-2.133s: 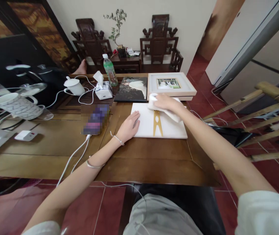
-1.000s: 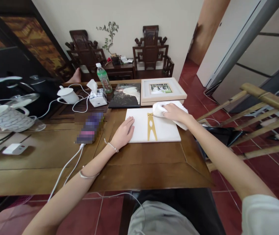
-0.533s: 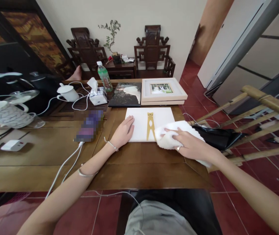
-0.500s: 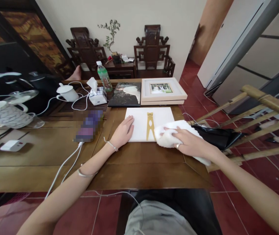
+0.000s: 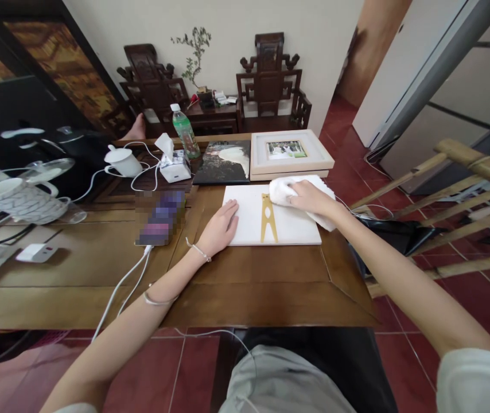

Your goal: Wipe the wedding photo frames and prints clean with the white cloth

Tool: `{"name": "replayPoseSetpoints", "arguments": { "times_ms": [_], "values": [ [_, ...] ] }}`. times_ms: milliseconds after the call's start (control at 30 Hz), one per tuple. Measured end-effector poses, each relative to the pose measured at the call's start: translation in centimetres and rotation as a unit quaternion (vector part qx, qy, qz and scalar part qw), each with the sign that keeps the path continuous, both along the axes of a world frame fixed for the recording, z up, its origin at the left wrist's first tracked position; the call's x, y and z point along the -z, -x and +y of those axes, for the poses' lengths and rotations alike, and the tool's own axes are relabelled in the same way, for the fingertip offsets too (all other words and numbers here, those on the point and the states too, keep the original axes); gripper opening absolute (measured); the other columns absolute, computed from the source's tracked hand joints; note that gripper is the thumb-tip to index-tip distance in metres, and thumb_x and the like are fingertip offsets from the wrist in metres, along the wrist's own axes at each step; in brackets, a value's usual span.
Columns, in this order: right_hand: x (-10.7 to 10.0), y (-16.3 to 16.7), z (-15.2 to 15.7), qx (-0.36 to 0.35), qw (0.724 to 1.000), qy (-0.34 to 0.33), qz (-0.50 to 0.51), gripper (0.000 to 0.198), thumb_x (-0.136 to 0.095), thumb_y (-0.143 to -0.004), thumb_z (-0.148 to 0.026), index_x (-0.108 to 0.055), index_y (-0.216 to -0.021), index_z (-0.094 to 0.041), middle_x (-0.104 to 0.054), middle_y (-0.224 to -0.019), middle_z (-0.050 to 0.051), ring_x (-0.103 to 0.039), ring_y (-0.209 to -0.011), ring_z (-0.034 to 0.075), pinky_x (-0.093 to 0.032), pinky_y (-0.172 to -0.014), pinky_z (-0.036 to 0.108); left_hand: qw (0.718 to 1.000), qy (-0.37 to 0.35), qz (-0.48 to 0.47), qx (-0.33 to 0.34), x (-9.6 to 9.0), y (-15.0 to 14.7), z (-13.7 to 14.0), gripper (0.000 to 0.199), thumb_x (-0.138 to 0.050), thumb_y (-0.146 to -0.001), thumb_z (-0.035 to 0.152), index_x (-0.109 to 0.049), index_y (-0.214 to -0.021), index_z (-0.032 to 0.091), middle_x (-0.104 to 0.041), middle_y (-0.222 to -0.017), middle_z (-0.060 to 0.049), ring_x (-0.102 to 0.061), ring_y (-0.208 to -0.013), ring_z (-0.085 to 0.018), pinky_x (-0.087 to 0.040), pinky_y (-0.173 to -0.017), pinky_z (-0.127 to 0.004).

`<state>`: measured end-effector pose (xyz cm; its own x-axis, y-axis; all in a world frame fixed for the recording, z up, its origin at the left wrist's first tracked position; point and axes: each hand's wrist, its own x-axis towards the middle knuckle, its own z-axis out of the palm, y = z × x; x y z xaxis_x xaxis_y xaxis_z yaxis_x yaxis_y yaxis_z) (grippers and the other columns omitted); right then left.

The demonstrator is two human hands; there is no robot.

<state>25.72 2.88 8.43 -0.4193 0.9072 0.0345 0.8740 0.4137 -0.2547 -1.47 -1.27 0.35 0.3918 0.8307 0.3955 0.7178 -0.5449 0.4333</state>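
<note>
A white board (image 5: pixel 247 223) lies flat on the wooden table, with a yellow, long-legged cat figure (image 5: pixel 267 221) on its face. My left hand (image 5: pixel 221 228) rests on the board's left edge, fingers stretched out and holding nothing. A white fluffy cloth (image 5: pixel 282 189) is bunched under my right hand (image 5: pixel 311 198), whose fingers are closed on it. The cloth presses on the upper right part of the board, beside the cat's head, and hangs past the board's right edge.
Behind the board lie a dark picture panel (image 5: pixel 223 163) and a pale framed photo (image 5: pixel 290 150). A green bottle (image 5: pixel 185 132), tissue box (image 5: pixel 175 166), phone (image 5: pixel 161 218), lidded white cup (image 5: pixel 123 162) and cables are to the left. A bamboo rack (image 5: pixel 481 166) stands right.
My right hand has moved the cloth away from me, from the board's lower right corner to its upper right part. My left hand stays on the left edge.
</note>
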Motion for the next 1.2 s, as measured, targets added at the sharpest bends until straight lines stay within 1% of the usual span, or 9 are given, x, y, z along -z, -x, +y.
{"name": "replayPoseSetpoints", "arguments": {
  "times_ms": [133, 267, 367, 467, 633, 767, 933, 1067, 1200],
  "values": [
    [0.2, -0.4, -5.5, -0.050, 0.999, 0.001, -0.003, 0.024, -0.046, -0.075, -0.017, -0.064, -0.091, -0.017, -0.067, -0.108, 0.014, -0.059, -0.099, 0.029, -0.043, -0.087, 0.039, 1.000, 0.003, 0.001, 0.000, 0.1, -0.1, 0.0, 0.041, -0.036, -0.094, 0.027, -0.053, -0.128, 0.009, -0.050, -0.140, -0.017, -0.041, -0.135, -0.028, -0.033, -0.114, -0.049],
    [-0.1, -1.1, -11.4, -0.114, 0.993, 0.027, -0.027, 0.025, -0.047, -0.073, -0.014, -0.066, -0.087, -0.020, -0.058, -0.131, 0.012, -0.044, -0.128, 0.031, -0.033, -0.105, 0.044, 1.000, -0.001, 0.000, -0.005, 0.2, -0.2, 0.0, 0.042, -0.036, -0.094, 0.026, -0.054, -0.127, 0.008, -0.050, -0.140, -0.019, -0.041, -0.135, -0.029, -0.032, -0.114, -0.048],
    [-0.6, -1.5, -12.8, -0.104, 0.993, 0.054, -0.017, 0.024, -0.047, -0.076, -0.018, -0.066, -0.090, -0.020, -0.062, -0.125, 0.012, -0.048, -0.125, 0.030, -0.036, -0.102, 0.041, 1.000, -0.003, -0.003, -0.005, 0.3, -0.2, 0.1, 0.042, -0.036, -0.094, 0.026, -0.054, -0.127, 0.007, -0.050, -0.139, -0.019, -0.041, -0.135, -0.029, -0.033, -0.114, -0.048],
    [-1.0, -1.4, -10.6, -0.048, 0.996, 0.072, -0.005, 0.027, -0.046, -0.079, -0.023, -0.065, -0.097, -0.020, -0.067, -0.111, 0.013, -0.058, -0.108, 0.029, -0.043, -0.091, 0.038, 1.000, -0.004, -0.002, -0.002, 0.3, -0.2, 0.1, 0.042, -0.036, -0.094, 0.026, -0.054, -0.127, 0.008, -0.050, -0.139, -0.018, -0.041, -0.135, -0.029, -0.033, -0.114, -0.049],
    [-1.0, 0.0, -2.9, 0.049, 0.996, 0.057, 0.040, 0.024, -0.043, -0.079, -0.024, -0.063, -0.091, -0.016, -0.067, -0.097, 0.015, -0.062, -0.085, 0.027, -0.047, -0.073, 0.035, 1.000, -0.006, 0.009, -0.004, 0.2, -0.1, 0.1, 0.042, -0.035, -0.094, 0.026, -0.053, -0.127, 0.007, -0.050, -0.140, -0.018, -0.041, -0.135, -0.028, -0.033, -0.114, -0.047],
    [-1.0, 3.1, 1.1, 0.150, 0.985, 0.043, 0.076, 0.027, -0.042, -0.078, -0.022, -0.062, -0.094, -0.014, -0.066, -0.097, 0.016, -0.060, -0.083, 0.028, -0.047, -0.068, 0.036, 1.000, -0.004, 0.009, -0.001, 0.1, -0.2, 0.1, 0.042, -0.036, -0.094, 0.025, -0.053, -0.128, 0.007, -0.050, -0.139, -0.018, -0.040, -0.136, -0.028, -0.032, -0.115, -0.047],
    [-0.5, 7.1, -0.8, 0.063, 0.996, 0.041, 0.057, 0.025, -0.041, -0.078, -0.021, -0.062, -0.089, -0.015, -0.064, -0.108, 0.018, -0.060, -0.098, 0.034, -0.046, -0.083, 0.046, 1.000, -0.002, 0.010, 0.001, 0.1, -0.1, 0.1, 0.043, -0.036, -0.094, 0.025, -0.052, -0.128, 0.005, -0.049, -0.140, -0.020, -0.040, -0.136, -0.028, -0.032, -0.114, -0.047],
    [0.2, 7.7, -6.4, -0.037, 0.999, 0.012, 0.008, 0.026, -0.041, -0.076, -0.015, -0.062, -0.091, -0.014, -0.055, -0.126, 0.023, -0.041, -0.128, 0.040, -0.031, -0.098, 0.063, 1.000, -0.003, 0.011, 0.002, 0.2, -0.1, 0.2, 0.043, -0.035, -0.095, 0.026, -0.052, -0.128, 0.005, -0.049, -0.140, -0.021, -0.040, -0.136, -0.028, -0.032, -0.115, -0.046],
    [0.3, 6.8, -11.8, -0.114, 0.993, 0.031, 0.012, 0.021, -0.042, -0.070, -0.010, -0.059, -0.080, -0.018, -0.059, -0.122, 0.017, -0.023, -0.141, 0.034, -0.025, -0.102, 0.065, 1.000, -0.005, 0.005, 0.000, 0.4, -0.1, 0.2, 0.042, -0.036, -0.094, 0.025, -0.052, -0.129, 0.007, -0.049, -0.140, -0.019, -0.041, -0.135, -0.029, -0.033, -0.114, -0.048]
  ]
}}
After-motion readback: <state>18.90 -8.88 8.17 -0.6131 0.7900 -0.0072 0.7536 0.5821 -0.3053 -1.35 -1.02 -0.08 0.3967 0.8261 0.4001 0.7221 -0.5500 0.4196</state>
